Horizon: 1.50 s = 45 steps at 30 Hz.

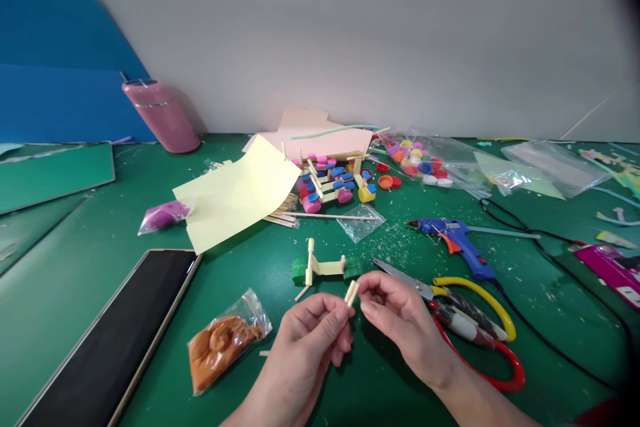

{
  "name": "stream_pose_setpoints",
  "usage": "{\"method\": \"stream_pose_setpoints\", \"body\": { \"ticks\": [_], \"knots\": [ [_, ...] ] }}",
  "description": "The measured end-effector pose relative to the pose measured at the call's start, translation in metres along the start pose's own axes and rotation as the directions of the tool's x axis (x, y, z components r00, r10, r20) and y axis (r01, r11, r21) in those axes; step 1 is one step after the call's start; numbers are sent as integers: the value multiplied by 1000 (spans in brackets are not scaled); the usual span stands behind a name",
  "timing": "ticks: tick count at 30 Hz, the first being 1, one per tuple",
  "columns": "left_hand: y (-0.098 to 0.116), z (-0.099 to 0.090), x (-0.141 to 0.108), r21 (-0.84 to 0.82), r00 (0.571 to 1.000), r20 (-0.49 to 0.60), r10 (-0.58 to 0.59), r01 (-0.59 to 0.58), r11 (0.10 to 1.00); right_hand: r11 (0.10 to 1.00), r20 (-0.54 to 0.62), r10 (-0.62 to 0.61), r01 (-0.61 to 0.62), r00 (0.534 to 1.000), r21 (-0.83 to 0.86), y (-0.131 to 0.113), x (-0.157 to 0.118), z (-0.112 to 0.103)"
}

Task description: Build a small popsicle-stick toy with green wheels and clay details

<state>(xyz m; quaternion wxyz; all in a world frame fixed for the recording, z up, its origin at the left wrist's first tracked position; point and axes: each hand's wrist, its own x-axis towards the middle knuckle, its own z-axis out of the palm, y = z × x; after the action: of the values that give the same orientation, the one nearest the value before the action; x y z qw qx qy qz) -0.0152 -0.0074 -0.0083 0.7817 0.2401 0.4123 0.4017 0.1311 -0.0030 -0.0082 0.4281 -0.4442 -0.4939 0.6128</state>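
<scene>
Glossy plastic glue gun (455, 240) and metal-bladed scissors (403, 277) sit beside matt paper (245, 193) on a smooth green surface (165, 360).

A green table (300, 387) bears scissors (405, 277), a glue gun (457, 240), paper (245, 193) and bottle caps (385, 182).

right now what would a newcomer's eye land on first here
Probably the blue glue gun with its orange trigger, lying right of centre on the green table. Next, the cluster of bright bottle caps, partly in a clear bag toward the back. Nearer, the left hand holds small pale sticks, with the right hand beside them.
</scene>
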Motion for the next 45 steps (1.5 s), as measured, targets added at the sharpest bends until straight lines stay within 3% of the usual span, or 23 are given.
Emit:
{"method": "stream_pose_setpoints", "body": {
  "ticks": [7,13,26,38,45],
  "knots": [
    [1,2,-1,125,999,-35,15,-11,992,1000,-49,3,-1,999,29,11,0,-8],
    [-1,2,-2,287,998,-46,50,-34,957,995,-28,-16,14,999,-95,3,2,-11],
    [-2,-3,-2,380,1000,4,17,-17,925,983,-46,9,-18,999,-183,-6,4,-7],
    [0,1,-2,332,999,-27,19,-9,943,991,-25,3,-7,1000,-136,-5,5,-10],
    [1,1,0,189,1000,-17,-5,8,982,994,-73,-5,-3,997,-109,-1,3,-11]
  ]
}}
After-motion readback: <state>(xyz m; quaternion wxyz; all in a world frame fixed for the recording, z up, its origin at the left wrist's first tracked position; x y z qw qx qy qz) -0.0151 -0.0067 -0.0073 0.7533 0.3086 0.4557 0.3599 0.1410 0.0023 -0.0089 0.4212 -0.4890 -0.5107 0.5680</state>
